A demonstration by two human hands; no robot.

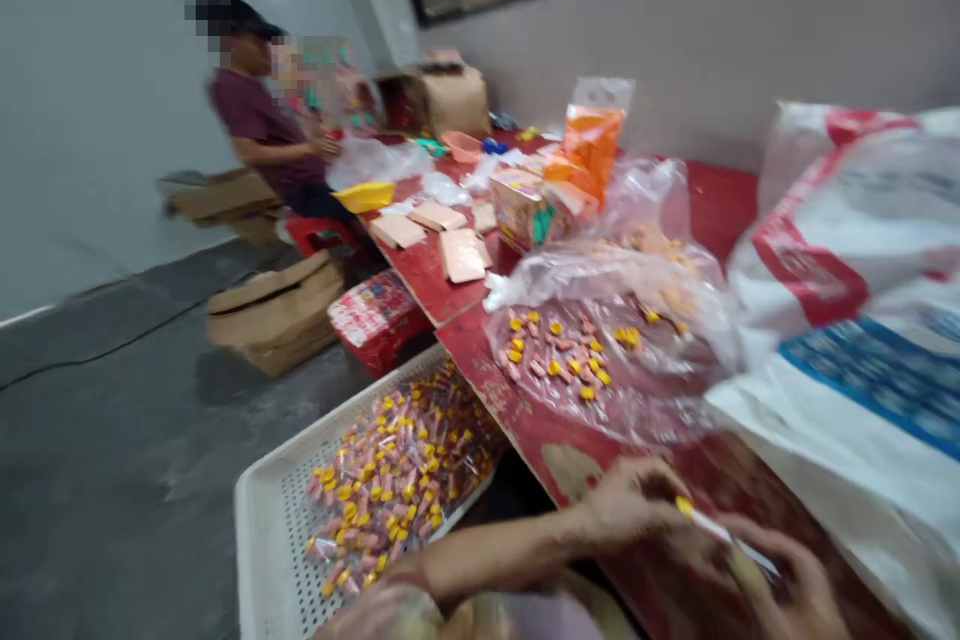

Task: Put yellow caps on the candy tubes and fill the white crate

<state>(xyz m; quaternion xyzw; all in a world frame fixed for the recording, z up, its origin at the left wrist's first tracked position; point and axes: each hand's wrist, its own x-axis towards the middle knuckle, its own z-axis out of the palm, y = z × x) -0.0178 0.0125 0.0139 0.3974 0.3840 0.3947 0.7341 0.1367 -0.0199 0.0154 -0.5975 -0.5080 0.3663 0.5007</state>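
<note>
My left hand is over the front of the red table, its fingers curled in at the yellow end of a small yellow-capped tube. My right hand closes round the other end of the tube, which looks pale and slim but blurred. Beyond my hands, several small pink pieces with yellow caps lie on a clear plastic bag. To the left and lower, a white perforated crate holds a heap of similar yellow-capped pieces.
A large white sack stands close on the right. Flat cardboard pieces, a printed box and an orange bag are farther along the table. A co-worker sits at far left, near a carton and red stool.
</note>
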